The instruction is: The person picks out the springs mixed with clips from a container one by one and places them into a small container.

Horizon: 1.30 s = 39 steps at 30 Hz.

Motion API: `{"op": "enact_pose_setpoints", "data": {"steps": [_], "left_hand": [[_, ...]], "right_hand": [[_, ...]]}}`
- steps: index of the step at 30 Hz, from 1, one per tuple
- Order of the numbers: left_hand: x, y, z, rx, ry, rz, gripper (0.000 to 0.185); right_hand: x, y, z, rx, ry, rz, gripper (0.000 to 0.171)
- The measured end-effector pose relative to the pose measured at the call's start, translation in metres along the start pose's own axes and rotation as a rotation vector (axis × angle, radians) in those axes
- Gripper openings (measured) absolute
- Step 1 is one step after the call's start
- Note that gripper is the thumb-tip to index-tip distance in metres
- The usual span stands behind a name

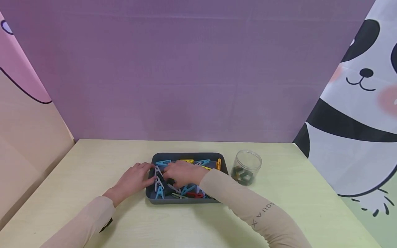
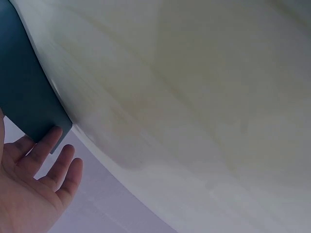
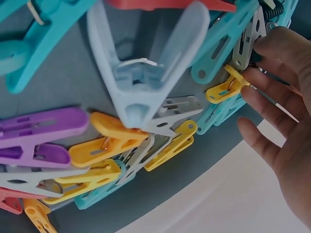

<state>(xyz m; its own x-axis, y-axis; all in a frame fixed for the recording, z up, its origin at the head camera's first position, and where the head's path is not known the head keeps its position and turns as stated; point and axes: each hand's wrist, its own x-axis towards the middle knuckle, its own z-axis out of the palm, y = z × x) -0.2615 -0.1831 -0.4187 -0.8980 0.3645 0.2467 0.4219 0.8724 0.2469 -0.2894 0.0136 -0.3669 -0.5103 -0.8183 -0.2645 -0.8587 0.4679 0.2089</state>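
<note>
A dark grey tray (image 1: pixel 186 201) full of plastic clothespins (image 3: pixel 138 77) stands on the table. At its left wall rests my left hand (image 1: pixel 133 181), fingers fairly straight; the left wrist view shows fingertips (image 2: pixel 56 133) against the outer side. My right hand (image 1: pixel 183 173) reaches down inside the tray, left of its middle. Just below those fingers lies a black coiled piece (image 1: pixel 170 181). In the right wrist view, the fingers are beside a grey clothespin (image 3: pixel 249 41), a yellow clothespin (image 3: pixel 226 87) and a black coil (image 3: pixel 274 12). Whether the right fingertips pinch anything I cannot tell.
A clear, lidless jar (image 1: pixel 248 162) stands close to the tray's right side, with dark coiled pieces (image 1: pixel 243 175) in the bottom. The light wooden table (image 1: pixel 173 225) ends at a purple backdrop (image 1: pixel 186 79). Panda-printed cloth (image 1: pixel 356 113) borders the right side.
</note>
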Motion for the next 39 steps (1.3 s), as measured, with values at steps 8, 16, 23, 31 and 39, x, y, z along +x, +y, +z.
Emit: {"op": "enact_pose_setpoints", "data": {"steps": [8,16,23,31,39], "left_hand": [[0.000,0.000,-0.001,0.006,-0.006,0.001,0.046],[0.000,0.001,-0.001,0.018,-0.003,-0.002,0.046],[0.000,0.001,-0.001,0.017,0.008,0.001,0.045],[0.001,0.001,0.000,0.018,-0.001,-0.019,0.045],[0.001,0.002,0.000,0.018,-0.015,-0.032,0.046]], "right_hand": [[-0.002,0.001,-0.001,-0.021,0.022,-0.002,0.038],[-0.003,0.005,0.004,-0.055,0.077,-0.005,0.038],[-0.008,0.009,0.003,-0.072,0.136,-0.002,0.033],[-0.024,0.019,-0.001,-0.048,0.128,0.043,0.036],[-0.046,0.032,0.002,0.019,0.181,0.076,0.037]]}}
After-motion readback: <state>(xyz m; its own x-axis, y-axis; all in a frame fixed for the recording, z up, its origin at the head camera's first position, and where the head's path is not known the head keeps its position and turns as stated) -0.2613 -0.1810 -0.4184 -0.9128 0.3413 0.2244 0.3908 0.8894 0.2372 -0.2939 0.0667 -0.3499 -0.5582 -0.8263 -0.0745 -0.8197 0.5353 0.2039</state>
